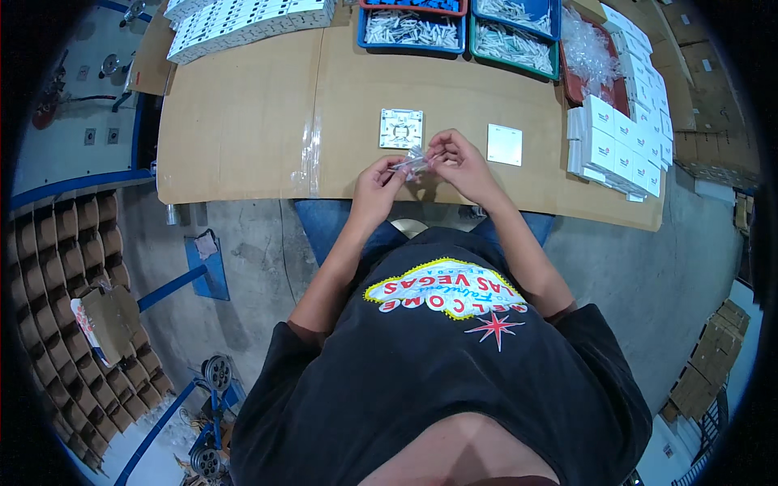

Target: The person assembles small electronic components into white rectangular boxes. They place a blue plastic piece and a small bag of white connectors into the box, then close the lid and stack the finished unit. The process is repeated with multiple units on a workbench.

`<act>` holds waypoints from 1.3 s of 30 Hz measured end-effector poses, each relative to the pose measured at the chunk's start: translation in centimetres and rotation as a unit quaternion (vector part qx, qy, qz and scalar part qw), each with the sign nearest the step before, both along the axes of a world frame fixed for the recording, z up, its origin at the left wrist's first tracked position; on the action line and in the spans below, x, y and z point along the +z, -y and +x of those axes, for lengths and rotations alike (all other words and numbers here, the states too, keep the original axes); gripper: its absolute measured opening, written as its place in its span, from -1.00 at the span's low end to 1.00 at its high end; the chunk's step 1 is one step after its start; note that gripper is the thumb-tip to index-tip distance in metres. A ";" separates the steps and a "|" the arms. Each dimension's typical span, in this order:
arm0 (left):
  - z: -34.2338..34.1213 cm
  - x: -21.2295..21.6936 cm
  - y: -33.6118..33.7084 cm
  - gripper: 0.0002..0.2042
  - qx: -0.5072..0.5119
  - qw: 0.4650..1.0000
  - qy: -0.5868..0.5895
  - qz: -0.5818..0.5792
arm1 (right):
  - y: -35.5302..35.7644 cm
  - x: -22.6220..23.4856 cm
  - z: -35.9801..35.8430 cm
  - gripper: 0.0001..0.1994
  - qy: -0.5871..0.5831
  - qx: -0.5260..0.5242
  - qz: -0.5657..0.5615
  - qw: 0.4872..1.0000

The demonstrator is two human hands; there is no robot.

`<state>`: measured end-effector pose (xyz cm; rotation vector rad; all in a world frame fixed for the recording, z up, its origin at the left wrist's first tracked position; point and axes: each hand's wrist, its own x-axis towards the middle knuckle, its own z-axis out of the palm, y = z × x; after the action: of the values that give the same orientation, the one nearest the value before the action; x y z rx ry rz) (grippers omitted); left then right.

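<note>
While our left hand [378,188] and right hand [460,168] pinch a clear bag [416,164] just our side of the white frame [401,129], we judge its handling under way, next requiring steady fingertip control.

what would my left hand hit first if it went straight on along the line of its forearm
Past the clear plastic it holds, your left hand would probably meet the square fitting just beyond; its height is unclear, so it might pass above.
</note>
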<state>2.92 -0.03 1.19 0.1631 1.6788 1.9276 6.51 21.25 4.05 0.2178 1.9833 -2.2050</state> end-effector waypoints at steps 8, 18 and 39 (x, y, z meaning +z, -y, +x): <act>-0.8 -1.0 0.4 -0.65 0.019 0.999 0.032 -0.006 | 1.3 -2.2 -0.1 -0.71 -0.095 0.087 0.185 0.974; -3.6 0.4 0.1 -0.58 0.034 0.999 0.030 -0.026 | 1.4 -2.1 -2.5 -0.68 -0.071 0.045 0.181 0.980; -2.7 0.9 -0.4 -0.73 0.115 0.992 0.026 0.040 | 2.0 -2.0 -2.0 -0.65 -0.114 -0.013 0.053 0.992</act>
<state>0.20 0.35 2.13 -0.0528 1.6453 2.1499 4.49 19.23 2.01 0.0039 2.2301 -2.2290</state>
